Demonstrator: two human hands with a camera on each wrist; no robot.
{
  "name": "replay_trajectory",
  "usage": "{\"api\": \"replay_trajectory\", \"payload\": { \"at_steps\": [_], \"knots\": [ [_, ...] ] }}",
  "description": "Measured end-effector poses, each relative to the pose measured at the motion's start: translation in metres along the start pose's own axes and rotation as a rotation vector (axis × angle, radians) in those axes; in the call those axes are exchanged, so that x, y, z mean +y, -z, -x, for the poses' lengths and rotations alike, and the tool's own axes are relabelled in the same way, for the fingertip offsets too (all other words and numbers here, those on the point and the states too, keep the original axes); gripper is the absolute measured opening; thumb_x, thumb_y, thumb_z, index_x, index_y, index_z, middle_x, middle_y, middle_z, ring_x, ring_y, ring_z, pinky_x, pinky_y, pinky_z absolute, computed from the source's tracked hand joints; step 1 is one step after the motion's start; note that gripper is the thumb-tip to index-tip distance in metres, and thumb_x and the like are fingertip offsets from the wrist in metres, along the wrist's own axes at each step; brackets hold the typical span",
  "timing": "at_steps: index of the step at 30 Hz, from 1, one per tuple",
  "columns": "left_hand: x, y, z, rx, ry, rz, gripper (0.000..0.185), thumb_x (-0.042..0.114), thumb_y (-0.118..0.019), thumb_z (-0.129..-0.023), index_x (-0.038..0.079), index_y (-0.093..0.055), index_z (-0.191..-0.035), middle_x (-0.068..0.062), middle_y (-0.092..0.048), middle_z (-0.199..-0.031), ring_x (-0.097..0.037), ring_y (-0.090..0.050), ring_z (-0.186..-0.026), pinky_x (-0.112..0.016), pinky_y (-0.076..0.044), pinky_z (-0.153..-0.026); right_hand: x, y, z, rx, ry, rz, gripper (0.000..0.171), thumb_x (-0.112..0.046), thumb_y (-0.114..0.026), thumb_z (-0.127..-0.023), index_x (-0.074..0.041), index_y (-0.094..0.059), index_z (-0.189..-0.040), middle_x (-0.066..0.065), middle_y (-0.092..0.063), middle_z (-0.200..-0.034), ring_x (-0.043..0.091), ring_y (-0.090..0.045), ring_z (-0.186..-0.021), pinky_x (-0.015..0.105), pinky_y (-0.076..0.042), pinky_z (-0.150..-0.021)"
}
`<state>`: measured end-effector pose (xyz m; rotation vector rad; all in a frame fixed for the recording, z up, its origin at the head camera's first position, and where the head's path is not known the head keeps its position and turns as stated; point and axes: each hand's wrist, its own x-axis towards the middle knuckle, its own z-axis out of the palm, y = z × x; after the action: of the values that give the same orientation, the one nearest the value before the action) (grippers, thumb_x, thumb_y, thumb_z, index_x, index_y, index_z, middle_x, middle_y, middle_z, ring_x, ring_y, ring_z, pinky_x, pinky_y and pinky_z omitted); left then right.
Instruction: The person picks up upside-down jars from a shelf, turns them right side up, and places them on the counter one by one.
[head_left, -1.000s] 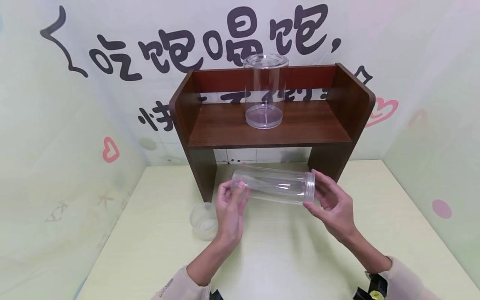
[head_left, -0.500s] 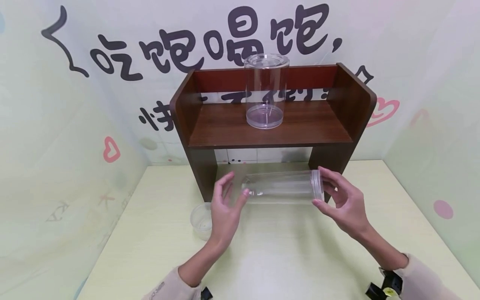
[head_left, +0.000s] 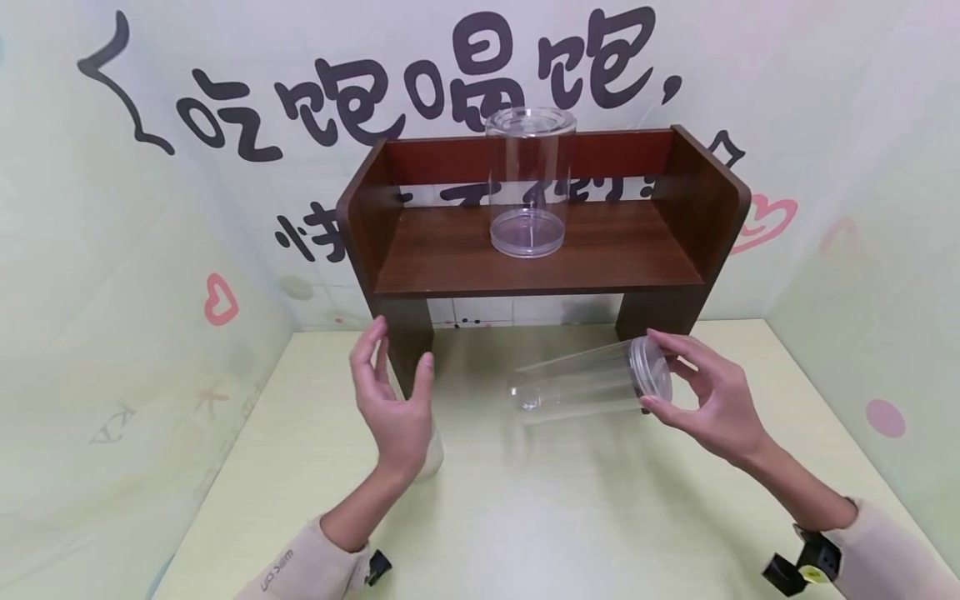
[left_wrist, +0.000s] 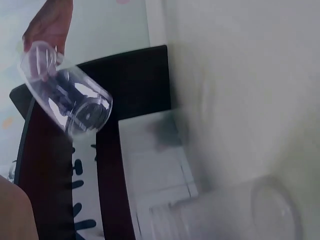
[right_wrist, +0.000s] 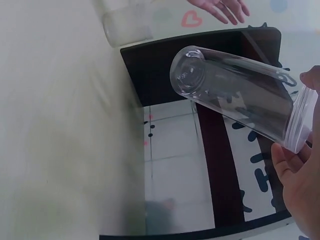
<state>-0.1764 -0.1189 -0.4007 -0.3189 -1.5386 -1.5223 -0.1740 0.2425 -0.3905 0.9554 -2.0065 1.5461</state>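
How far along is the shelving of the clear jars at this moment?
Done: one clear jar stands upright on the wooden shelf. In hand: the right hand grips a second jar by its rim, tilted above the table; the left hand is open. Left: this jar isn't shelved.

Right wrist view. A clear plastic jar [right_wrist: 235, 97] lies tilted in the air, its closed base toward the camera and its threaded mouth at the right hand [right_wrist: 300, 195], whose fingers pinch the rim. Behind it stands a dark wooden shelf [right_wrist: 150, 70]. The left hand [right_wrist: 222, 7] shows above, fingers spread, beside a small translucent cup [right_wrist: 127, 25] on the pale table [right_wrist: 55, 125].
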Motion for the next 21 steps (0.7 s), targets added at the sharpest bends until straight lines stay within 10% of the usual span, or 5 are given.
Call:
{"api": "replay_trajectory", "payload": {
  "at_steps": [21],
  "knots": [
    [-0.029, 0.021, -0.049, 0.001, 0.109, -0.164, 0.055, -0.005, -0.080, -0.089, -0.002, -0.063, -0.140, -0.016, -0.063, -0.136, -0.024, -0.061, -0.125, -0.036, -0.057, -0.109, -0.009, 0.042, -0.018, -0.159, 0.082, 0.480, 0.082, 0.003, -0.096, -0.058, 0.000, -0.069, -0.135, 0.010, -0.075, -0.121, 0.005, -0.067, -0.105, 0.006, -0.053, -0.093]
  ]
}}
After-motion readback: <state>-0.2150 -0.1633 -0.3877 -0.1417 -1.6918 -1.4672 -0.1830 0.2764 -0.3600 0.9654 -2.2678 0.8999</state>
